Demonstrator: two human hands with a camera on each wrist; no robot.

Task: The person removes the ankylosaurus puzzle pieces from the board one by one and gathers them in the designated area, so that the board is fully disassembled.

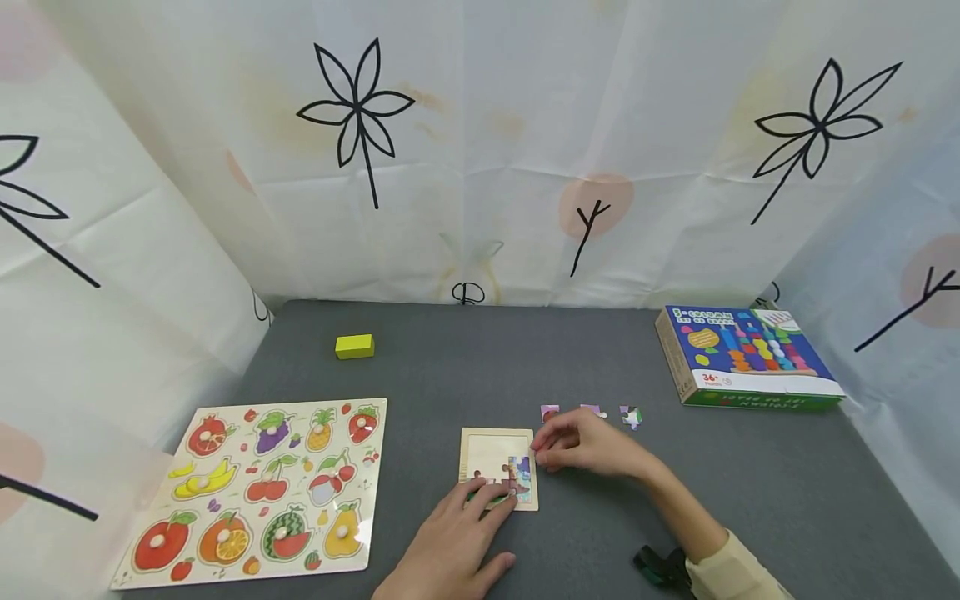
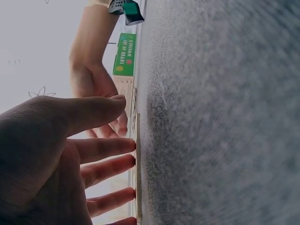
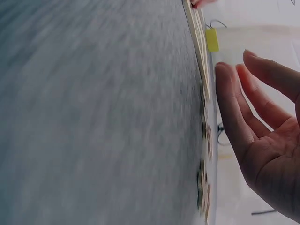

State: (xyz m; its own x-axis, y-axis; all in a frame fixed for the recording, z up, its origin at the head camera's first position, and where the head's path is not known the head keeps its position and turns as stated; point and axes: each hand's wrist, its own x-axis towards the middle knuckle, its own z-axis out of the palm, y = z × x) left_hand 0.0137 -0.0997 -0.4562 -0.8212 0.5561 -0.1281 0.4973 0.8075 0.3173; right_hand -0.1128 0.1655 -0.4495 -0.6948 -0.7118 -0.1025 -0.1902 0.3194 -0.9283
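Observation:
A small wooden jigsaw tray [image 1: 483, 447] lies on the dark table, with joined puzzle pieces [image 1: 520, 472] along its lower and right sides. My left hand [image 1: 461, 537] is spread over the tray's lower edge, its fingertips resting on the pieces there; the left wrist view shows them straight against the thin board [image 2: 138, 173]. By the tray's right edge is my right hand [image 1: 588, 444], fingers slightly bent. In the right wrist view, a gap shows between its thumb [image 3: 272, 72] and fingers, with nothing held. Loose jigsaw pieces [image 1: 631, 417] lie just beyond this hand, one partly covered by it.
To the left lies a fruit peg puzzle board [image 1: 300, 442]. A yellow block [image 1: 355, 347] sits at the back left, and a boxed bead set [image 1: 750, 358] at the back right. Patterned white cloth [image 1: 510, 150] walls the table's back and sides.

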